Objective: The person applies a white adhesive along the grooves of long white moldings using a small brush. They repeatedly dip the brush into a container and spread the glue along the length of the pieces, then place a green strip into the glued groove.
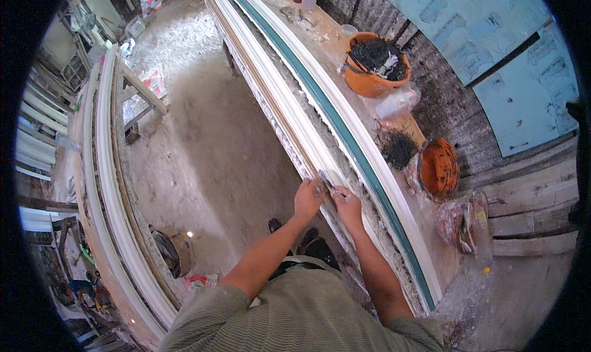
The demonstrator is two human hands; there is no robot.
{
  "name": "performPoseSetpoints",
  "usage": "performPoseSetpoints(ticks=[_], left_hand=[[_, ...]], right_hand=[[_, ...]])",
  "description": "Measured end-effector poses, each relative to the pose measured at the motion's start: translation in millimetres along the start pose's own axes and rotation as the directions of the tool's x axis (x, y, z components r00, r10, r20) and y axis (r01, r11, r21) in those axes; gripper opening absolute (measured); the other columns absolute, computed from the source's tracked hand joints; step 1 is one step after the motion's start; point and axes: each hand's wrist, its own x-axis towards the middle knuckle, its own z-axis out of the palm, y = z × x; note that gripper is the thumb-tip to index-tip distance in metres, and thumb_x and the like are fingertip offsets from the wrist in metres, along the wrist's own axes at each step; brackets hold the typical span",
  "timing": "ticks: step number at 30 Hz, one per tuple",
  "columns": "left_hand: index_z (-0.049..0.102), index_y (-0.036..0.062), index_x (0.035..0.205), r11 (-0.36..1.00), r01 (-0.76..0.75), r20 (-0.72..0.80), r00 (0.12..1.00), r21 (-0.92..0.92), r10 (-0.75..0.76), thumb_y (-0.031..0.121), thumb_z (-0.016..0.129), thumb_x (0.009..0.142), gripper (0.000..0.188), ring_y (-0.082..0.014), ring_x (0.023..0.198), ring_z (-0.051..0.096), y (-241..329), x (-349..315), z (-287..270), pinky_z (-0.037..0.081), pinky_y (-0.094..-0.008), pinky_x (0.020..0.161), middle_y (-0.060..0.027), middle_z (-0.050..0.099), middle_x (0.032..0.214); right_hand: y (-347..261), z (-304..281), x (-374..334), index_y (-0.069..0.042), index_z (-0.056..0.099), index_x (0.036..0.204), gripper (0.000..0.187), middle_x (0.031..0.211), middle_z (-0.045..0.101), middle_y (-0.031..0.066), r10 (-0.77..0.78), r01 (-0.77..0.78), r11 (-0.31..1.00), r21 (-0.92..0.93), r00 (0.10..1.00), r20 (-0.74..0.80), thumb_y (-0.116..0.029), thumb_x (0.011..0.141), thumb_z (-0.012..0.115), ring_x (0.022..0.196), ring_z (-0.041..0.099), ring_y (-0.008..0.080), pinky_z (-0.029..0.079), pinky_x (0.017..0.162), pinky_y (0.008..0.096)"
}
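A long white moulding (277, 99) with a brown strip (265, 101) along its left side lies on the bench in front of me. My right hand (347, 204) is closed round a small tool with a narrow grey blade (325, 178), like a putty knife. Its blade tip is at the moulding's left part, by the brown strip. Just left of it, my left hand (309, 198) is at the moulding's near edge with its fingers bent together; what they pinch, if anything, is hidden. Right of this moulding runs a green strip (332, 110) beside another white moulding (363, 139).
Beyond the mouldings stand an orange bucket (363, 84) of dark fibre, a clump of dark fibre (398, 147), a tipped orange bucket (438, 167) and a plastic bag (458, 224). To my left, a second bench carries long white mouldings (111, 142). Dusty floor (215, 136) lies between.
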Motion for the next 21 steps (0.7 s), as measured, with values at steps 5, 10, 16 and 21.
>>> performPoseSetpoints(ticks=[5,10,16,21], left_hand=[[0.071,0.0095,0.092,0.990,0.104,0.063,0.993,-0.096,-0.098,0.022,0.074,0.083,0.015,-0.0327,0.095,0.065,-22.1,6.5,-8.5,0.052,-0.0421,0.082,-0.0135,0.066,0.099],[0.070,0.0108,0.099,0.964,0.260,0.077,0.964,-0.063,-0.255,0.027,0.075,0.086,0.021,-0.0290,0.095,0.069,-43.6,30.1,-63.4,0.053,-0.0410,0.082,-0.0108,0.072,0.099],[0.066,0.0039,0.095,0.964,0.139,0.075,0.989,-0.226,-0.125,0.032,0.073,0.090,0.029,-0.0225,0.081,0.067,-67.1,100.9,-95.1,0.052,-0.0389,0.076,-0.0123,0.071,0.089],[0.067,0.0024,0.095,0.974,0.087,0.228,0.973,-0.209,-0.038,0.032,0.073,0.090,0.031,-0.0239,0.081,0.068,-98.6,182.3,-122.3,0.053,-0.0394,0.075,-0.0129,0.070,0.088]], right_hand=[[-10.6,15.3,28.0,0.000,0.070,0.116,0.033,0.113,0.072,0.0175,-0.085,0.081,0.991,0.106,0.996,0.031,-0.022,0.092,0.066,0.108,0.067,0.0260,0.048,0.098,0.0343],[-37.8,40.9,66.9,0.007,0.065,0.122,0.037,0.120,0.068,0.0198,-0.110,0.073,0.962,0.262,0.985,0.131,-0.016,0.093,0.062,0.111,0.065,0.0290,0.047,0.100,0.0379],[-96.3,101.2,165.0,0.005,0.066,0.120,0.033,0.113,0.070,0.0213,-0.182,0.171,0.977,0.130,0.981,0.074,-0.013,0.093,0.060,0.105,0.066,0.0325,0.049,0.094,0.0394],[-139.3,156.4,261.3,0.004,0.066,0.120,0.033,0.111,0.071,0.0221,-0.283,0.277,0.957,0.086,0.956,0.073,-0.014,0.093,0.061,0.102,0.067,0.0360,0.050,0.093,0.0406]])
